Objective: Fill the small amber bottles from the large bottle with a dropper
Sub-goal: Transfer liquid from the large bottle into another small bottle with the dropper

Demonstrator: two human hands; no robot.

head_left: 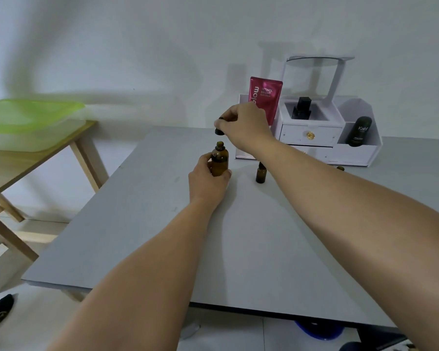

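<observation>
Left hand (208,178) grips the open large bottle (219,160) near the tabletop's (238,236) far edge; right hand (243,122) pinches a black cap (218,130) just above it.

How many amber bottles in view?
3: large amber bottle in the left hand; small amber bottle right of it; a third's top peeks behind the right forearm.

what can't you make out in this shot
- Head view: the black cap in the right hand; fingers hide whether a dropper tube hangs from it.
- Small amber bottle: its top is behind the right forearm.
- Large amber bottle: liquid level unreadable, left hand covers part.
</observation>
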